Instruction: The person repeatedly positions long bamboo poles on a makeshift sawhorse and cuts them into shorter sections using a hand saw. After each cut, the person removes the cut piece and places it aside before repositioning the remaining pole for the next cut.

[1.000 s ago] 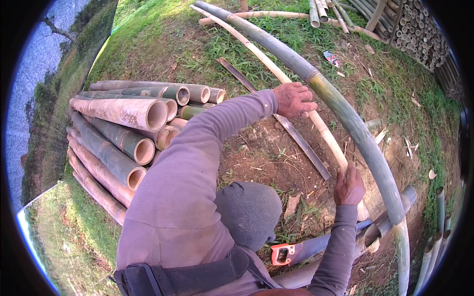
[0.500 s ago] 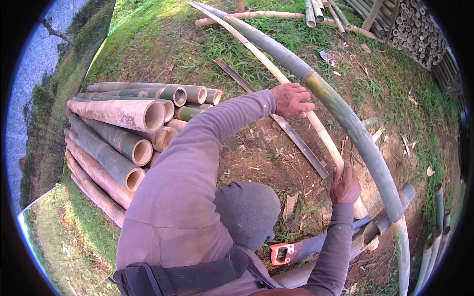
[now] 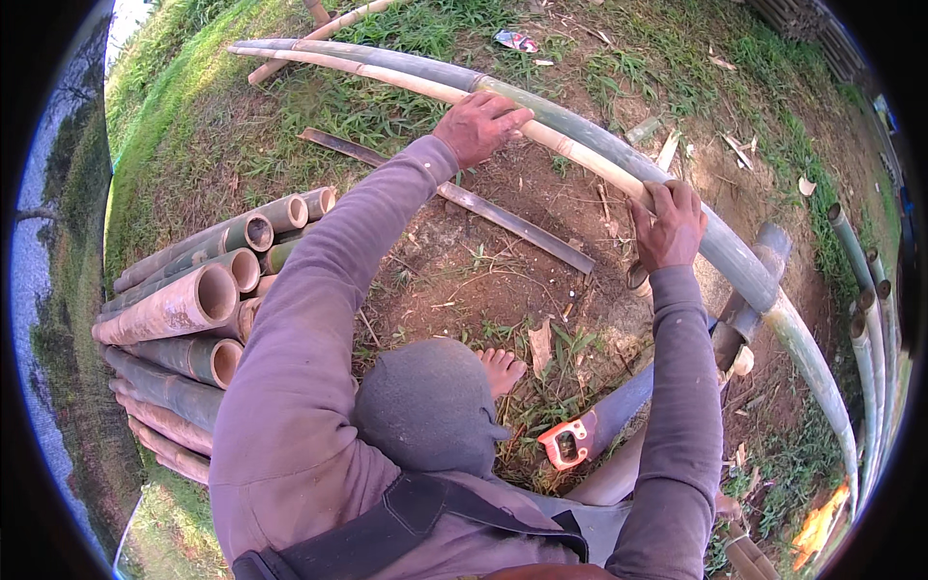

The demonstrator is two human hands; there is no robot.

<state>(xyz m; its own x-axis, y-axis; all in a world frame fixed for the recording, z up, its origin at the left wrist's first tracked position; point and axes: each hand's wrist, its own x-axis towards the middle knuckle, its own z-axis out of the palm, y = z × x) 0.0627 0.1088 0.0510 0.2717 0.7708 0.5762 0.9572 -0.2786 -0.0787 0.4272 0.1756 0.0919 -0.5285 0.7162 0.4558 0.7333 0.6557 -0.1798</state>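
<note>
A pale, slender bamboo pole (image 3: 590, 159) lies close along a longer grey-green bamboo pole (image 3: 730, 256), and both bend across the view. My left hand (image 3: 480, 126) is closed over the pale pole near its middle, fingers pointing right. Farther right, my right hand (image 3: 669, 227) grips the same pole at its near end, which the fingers partly hide. The fingertips of that hand come against or very near the grey-green pole; I cannot tell which. Beneath the long pole, a thick bamboo length (image 3: 739, 319) runs crosswise.
A handsaw with an orange handle (image 3: 564, 445) lies beside my bent leg (image 3: 416, 406). Stacked thick bamboo poles (image 3: 198, 300) are at the left. A flat dark strip (image 3: 522, 227) rests on the soil. More poles (image 3: 870, 338) stand at the right, near an orange-yellow object (image 3: 822, 522).
My view has turned to the right. The pale pole's near end has come up from beside the crosswise bamboo to the long pole, with both hands still gripping it.
</note>
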